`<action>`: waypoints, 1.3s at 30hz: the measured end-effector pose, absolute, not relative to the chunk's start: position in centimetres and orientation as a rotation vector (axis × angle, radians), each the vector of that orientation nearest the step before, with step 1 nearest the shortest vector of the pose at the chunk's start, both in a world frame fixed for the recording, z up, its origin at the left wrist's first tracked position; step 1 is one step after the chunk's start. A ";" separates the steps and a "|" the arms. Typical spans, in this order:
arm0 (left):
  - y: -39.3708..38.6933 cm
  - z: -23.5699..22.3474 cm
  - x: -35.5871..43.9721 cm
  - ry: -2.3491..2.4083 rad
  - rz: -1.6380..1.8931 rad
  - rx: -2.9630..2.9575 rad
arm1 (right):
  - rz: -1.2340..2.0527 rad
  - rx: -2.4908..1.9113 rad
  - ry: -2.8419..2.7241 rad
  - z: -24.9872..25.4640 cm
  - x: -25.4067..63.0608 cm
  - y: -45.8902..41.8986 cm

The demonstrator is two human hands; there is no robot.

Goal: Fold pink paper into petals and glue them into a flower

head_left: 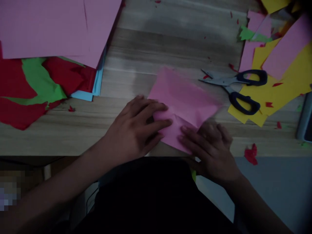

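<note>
Pink paper [180, 94] was under both my hands, near the front edge of the tabletop [146, 42]. I could see creases in it; its far right side was blurred.

Left hand [141, 126]: fingers spread and bent a little, tips down on the paper's left part, not clenched. Right hand [213, 149]: two fingertips on the near part, the rest bent beside the paper. Couldn't tell from my view if it pinched the paper or only pressed it.

Scissors [225, 83] lay just right of the paper, blades parted and pointing left, handles over yellow paper [290, 83]. Pink strips [287, 48] and a green scrap [253, 34] sat at that pile too. Dark object [305, 120] at the right edge, cut off by my view, couldn't identify it.

Far left, I had big pink sheets [48, 29] overlapping red paper [14, 78], a green piece [41, 78] and blue paper [83, 95]. Small red bits dotted the tabletop, with a larger red scrap [251, 154] at the front edge, right of my right hand.
</note>
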State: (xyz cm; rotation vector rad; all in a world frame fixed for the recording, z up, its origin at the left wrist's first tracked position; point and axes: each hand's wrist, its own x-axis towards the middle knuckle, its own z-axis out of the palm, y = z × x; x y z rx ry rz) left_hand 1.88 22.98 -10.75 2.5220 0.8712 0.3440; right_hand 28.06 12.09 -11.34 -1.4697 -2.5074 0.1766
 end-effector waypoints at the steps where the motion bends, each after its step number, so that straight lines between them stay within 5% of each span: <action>1: 23.0 -10.7 1.7 0.838 0.366 2.524 | 0.222 -1.450 -2.523 -11.3 28.1 12.1; 8: 23.3 -11.2 1.1 0.733 0.446 2.546 | 0.095 -1.345 -2.427 -11.8 28.0 11.8; 11: 23.5 -11.4 1.3 0.780 0.461 2.574 | 0.321 -1.297 -2.446 -11.5 27.5 12.8; 23: 22.5 -11.7 0.6 0.720 0.552 2.579 | 0.389 -1.832 -1.873 -11.7 23.5 17.1; 39: 20.6 -11.4 0.3 0.790 0.464 2.454 | 0.362 -1.959 -1.813 -11.4 22.2 17.8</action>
